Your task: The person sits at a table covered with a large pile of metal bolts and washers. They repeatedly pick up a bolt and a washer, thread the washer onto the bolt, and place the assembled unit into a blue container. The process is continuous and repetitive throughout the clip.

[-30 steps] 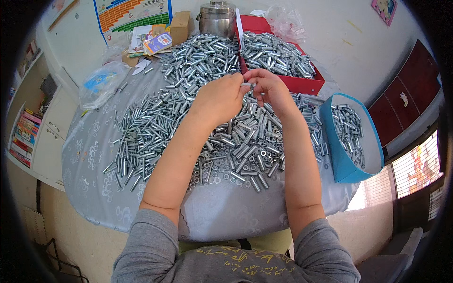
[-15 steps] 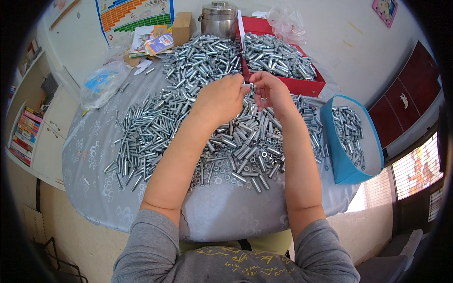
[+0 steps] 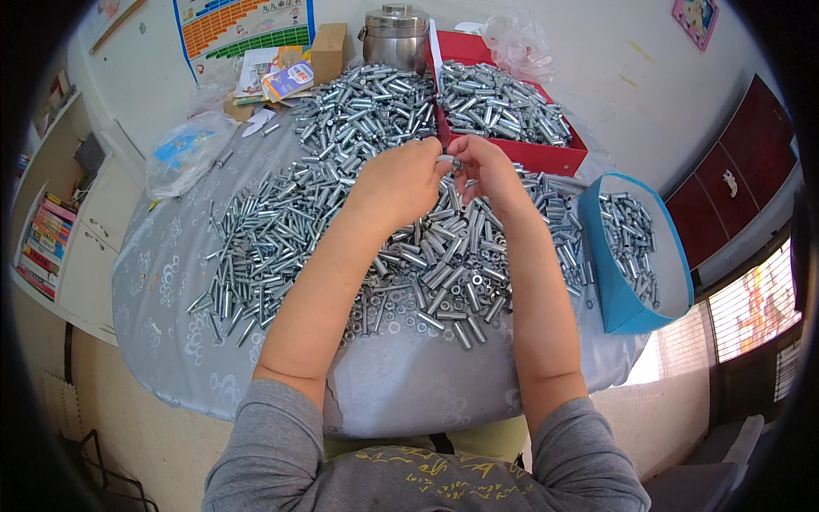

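My left hand (image 3: 399, 183) is closed around a shiny metal bolt (image 3: 447, 160) whose end pokes out past the thumb. Just to its right, my right hand (image 3: 485, 169) pinches at that end, where a nut or washer seems to sit; the fingers partly hide it. Both hands hover above a wide heap of silvery bolts (image 3: 281, 230) and metal sleeves (image 3: 444, 235). Loose nuts and washers (image 3: 401, 311) lie at the heap's near edge.
A red box (image 3: 546, 157) full of bolts stands behind my hands, beside a steel pot (image 3: 395, 38). A blue fabric bin (image 3: 636, 320) with more bolts is at the right. Far left on the grey tablecloth (image 3: 162, 282) lie a plastic bag (image 3: 188, 154) and booklets (image 3: 288, 78).
My right hand has shifted slightly left, closer to my left hand, and its fingers have curled in around the bolt's end. My left hand is almost still.
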A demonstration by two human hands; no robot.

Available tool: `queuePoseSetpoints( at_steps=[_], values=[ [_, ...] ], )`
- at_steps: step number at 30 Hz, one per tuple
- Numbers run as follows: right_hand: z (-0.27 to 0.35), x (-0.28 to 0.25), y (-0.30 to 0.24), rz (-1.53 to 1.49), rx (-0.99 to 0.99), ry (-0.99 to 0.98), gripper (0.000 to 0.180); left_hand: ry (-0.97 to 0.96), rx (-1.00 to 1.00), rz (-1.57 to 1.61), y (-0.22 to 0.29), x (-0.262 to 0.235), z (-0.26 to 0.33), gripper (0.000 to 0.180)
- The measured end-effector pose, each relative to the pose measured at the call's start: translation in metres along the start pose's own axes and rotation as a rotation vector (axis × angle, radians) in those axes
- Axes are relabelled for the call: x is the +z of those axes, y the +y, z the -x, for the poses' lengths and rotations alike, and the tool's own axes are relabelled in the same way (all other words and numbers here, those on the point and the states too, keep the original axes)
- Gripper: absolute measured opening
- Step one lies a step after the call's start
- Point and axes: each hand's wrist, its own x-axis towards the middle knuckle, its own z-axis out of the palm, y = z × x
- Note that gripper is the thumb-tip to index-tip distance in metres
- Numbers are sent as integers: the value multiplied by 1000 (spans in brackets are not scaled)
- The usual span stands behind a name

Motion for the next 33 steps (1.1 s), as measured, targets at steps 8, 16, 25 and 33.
queuePoseSetpoints(
  at_steps=[8, 16, 25, 33],
  values=[
    [3, -10, -4, -45, 55, -98, 27, 10, 20, -9, -3, 3, -1, 24],
    [4, -1, -6, -10, 42, -75, 25, -13, -3, -29, -4, 3, 0, 24],
    [4, -3, -2, 72, 140, -119, 35, -2, -1, -26, -6, 2, 1, 25],
    [-22, -20, 30, 765, -221, 274, 52, -2, 16, -39, -8, 4, 0, 25]
  ],
)
